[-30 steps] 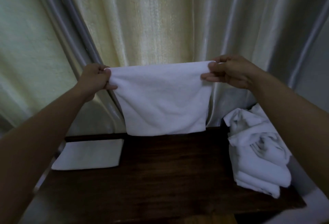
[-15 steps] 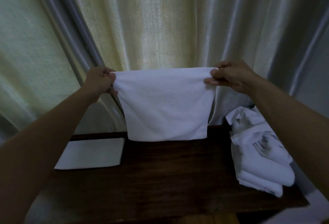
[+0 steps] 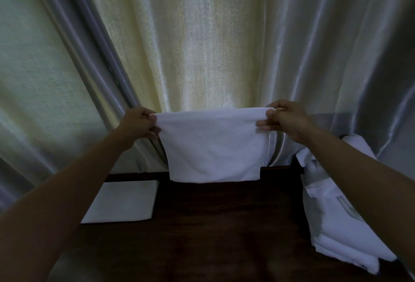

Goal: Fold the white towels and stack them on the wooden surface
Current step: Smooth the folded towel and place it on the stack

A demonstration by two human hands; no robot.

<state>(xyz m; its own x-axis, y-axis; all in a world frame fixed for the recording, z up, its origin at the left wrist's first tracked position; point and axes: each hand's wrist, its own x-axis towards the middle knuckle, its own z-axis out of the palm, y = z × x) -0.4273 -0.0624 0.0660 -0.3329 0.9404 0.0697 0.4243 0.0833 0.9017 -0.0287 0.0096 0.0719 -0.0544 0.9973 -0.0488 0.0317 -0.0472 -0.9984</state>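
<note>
A white towel (image 3: pixel 213 145) is held up at centre frame, in front of the curtain (image 3: pixel 213 46). Its top corners are pinched by the left hand (image 3: pixel 140 123) and the right hand (image 3: pixel 284 120). It hangs flat and already doubled, with its long axis level from left to right and its lower edge just above the wooden surface (image 3: pixel 213 225). The step in hand is judged to be mid-fold. Next, a further fold or lowering flat is called for. One folded towel (image 3: pixel 122 201) lies at lower left. An unfolded pile (image 3: pixel 332 219) is seen at lower right.
</note>
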